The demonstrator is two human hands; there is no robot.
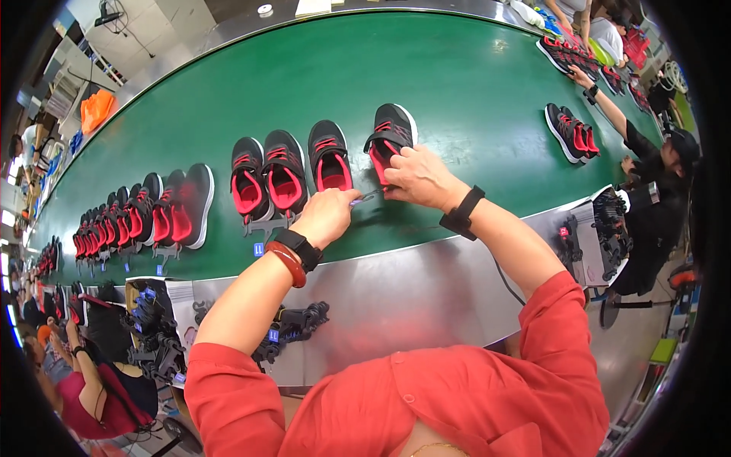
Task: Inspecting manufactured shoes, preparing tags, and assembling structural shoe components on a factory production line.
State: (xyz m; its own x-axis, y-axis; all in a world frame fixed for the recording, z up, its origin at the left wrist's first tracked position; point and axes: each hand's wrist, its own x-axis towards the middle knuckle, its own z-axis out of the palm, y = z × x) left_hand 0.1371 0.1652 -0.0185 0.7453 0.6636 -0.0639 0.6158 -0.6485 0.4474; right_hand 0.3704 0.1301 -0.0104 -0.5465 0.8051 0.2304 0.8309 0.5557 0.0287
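Note:
Two black sneakers with red lining and white soles are in front of me, toes pointing away. My right hand (422,179) is closed on the heel of the right-hand sneaker (391,129), which is tilted. My left hand (327,216) is closed at the heel of the other sneaker (327,152). Its fingers pinch a dark shoe hanger (371,195) with a blue tag, which spans the gap between the two heels; where it meets each shoe is partly hidden by my fingers. Just left lies another pair of sneakers (283,171), joined at the heels by a grey hanger (268,227).
The shoes rest on a green conveyor belt (472,84) with a metal edge (411,293). More sneaker pairs (183,202) line the left. Loose black hangers (301,324) lie near my left forearm; boxes of hangers (156,327) flank me. At right a co-worker's arm (609,110) reaches over the belt.

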